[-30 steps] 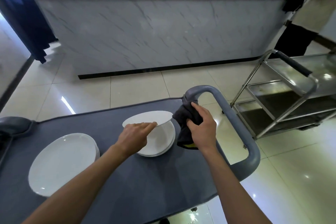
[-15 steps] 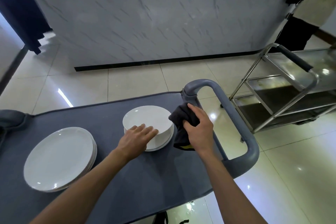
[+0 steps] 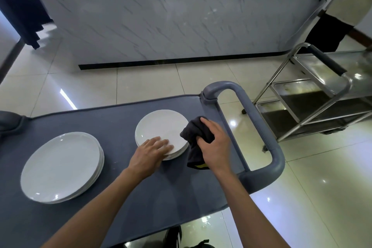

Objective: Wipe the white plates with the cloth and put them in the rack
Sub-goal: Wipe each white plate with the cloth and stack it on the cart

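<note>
- Small stack of white plates (image 3: 163,127): round, glossy, lying flat with faces up, near the right end of the grey cart top (image 3: 112,203), beside its looped handle (image 3: 261,127).
- Larger stack of white plates (image 3: 60,167): flat, faces up, toward the left end, well apart from the small stack.
- Left hand (image 3: 150,152): palm down, fingers straight, resting flat on the near rim of the small stack.
- Right hand (image 3: 216,145): fingers curled, gripping a bunched dark cloth (image 3: 194,137), soft and crumpled, with a yellow patch low down, touching the stack's right rim.
- Cart top: matte grey.
</note>
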Available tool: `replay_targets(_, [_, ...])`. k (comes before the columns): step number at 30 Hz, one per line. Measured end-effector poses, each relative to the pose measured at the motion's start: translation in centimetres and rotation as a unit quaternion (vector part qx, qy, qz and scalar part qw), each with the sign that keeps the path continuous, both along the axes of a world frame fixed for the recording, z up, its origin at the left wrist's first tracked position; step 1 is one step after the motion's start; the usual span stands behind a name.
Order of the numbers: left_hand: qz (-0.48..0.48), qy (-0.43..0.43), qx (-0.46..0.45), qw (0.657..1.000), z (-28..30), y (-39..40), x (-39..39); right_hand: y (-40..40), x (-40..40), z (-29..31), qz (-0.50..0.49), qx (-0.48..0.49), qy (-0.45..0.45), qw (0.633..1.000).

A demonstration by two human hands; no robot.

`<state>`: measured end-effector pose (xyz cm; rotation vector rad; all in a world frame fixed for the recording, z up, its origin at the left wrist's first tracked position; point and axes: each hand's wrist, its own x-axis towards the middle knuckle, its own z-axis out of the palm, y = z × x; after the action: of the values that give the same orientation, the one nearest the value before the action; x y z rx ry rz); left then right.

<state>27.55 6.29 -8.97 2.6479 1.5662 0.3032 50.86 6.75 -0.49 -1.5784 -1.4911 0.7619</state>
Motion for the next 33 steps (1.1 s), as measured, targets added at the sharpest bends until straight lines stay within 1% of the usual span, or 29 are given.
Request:
replay_targets(4, [0.002,-0.003,-0.003,1.000,-0.7,0.1,-0.5,-0.3,-0.1,-0.3,0.003,-0.007,0.011,1.000])
replay_targets(13, [-0.001,0.022,0.003,1.000,-1.9,0.0,-1.0,-0.6,-0.8,-0.8,0.014,-0.018,0.013,1.000])
replay_targets(17, [-0.019,0.043,0.018,0.999,-2.5,-0.6,-0.9,-0.6,-1.2,-1.3,0.012,-0.012,0.012,1.000])
replay_targets(23, [0.003,0.044,-0.003,0.999,-2.1,-1.0,-0.1,-0.7,-1.7,-1.8,0.022,-0.012,-0.004,1.000])
replay_targets(28, [0.029,0.035,-0.026,0.999,-1.5,-1.6,-0.2,-0.6,-2.6,-1.7,0.036,-0.008,0.001,0.999])
replay_targets(33, [0.071,0.044,-0.020,0.996,-0.3,-2.1,-1.6,0.0,-4.0,-1.6,0.048,0.001,-0.011,0.999])
